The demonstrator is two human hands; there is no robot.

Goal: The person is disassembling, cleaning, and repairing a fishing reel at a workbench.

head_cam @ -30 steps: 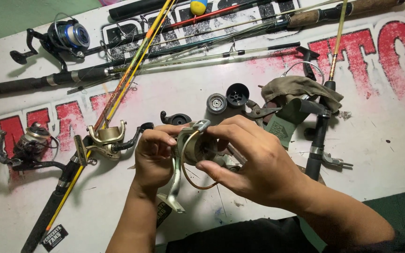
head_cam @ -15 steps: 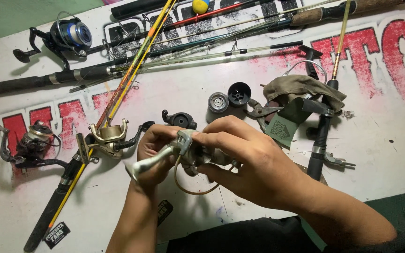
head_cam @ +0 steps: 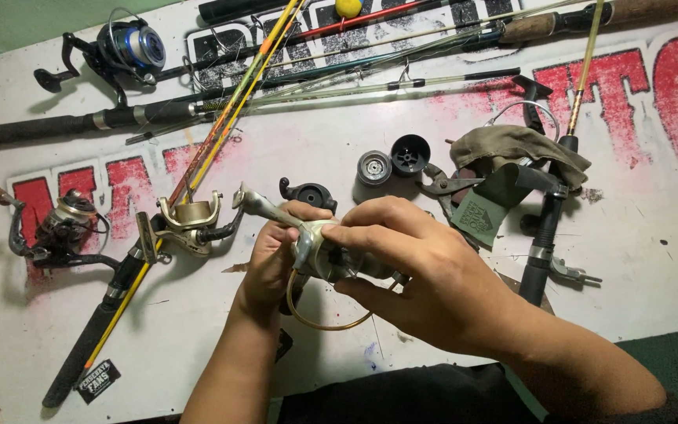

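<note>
Both hands hold a grey metal spinning reel body [head_cam: 319,250] over a white painted table [head_cam: 653,259]. My left hand [head_cam: 272,259] grips its left side, by the stem and foot [head_cam: 256,204] that point up and left. My right hand [head_cam: 425,275] wraps over the reel's right side with fingers on top. A gold wire bail [head_cam: 327,322] loops below the reel. A black reel part [head_cam: 309,193] lies just beyond my left fingers.
A gold reel on a yellow rod [head_cam: 190,218] lies left of my hands, a dark reel [head_cam: 60,232] farther left. A blue reel [head_cam: 131,49] and several rods [head_cam: 402,35] cross the top. Two spool parts [head_cam: 392,159], pliers [head_cam: 445,188], a cloth [head_cam: 515,145] and a black rod handle [head_cam: 543,235] sit right.
The reel has been turned in my hands: its stem pointed down a second ago, then left, and now points up and left. The hands have stayed over the same spot.
</note>
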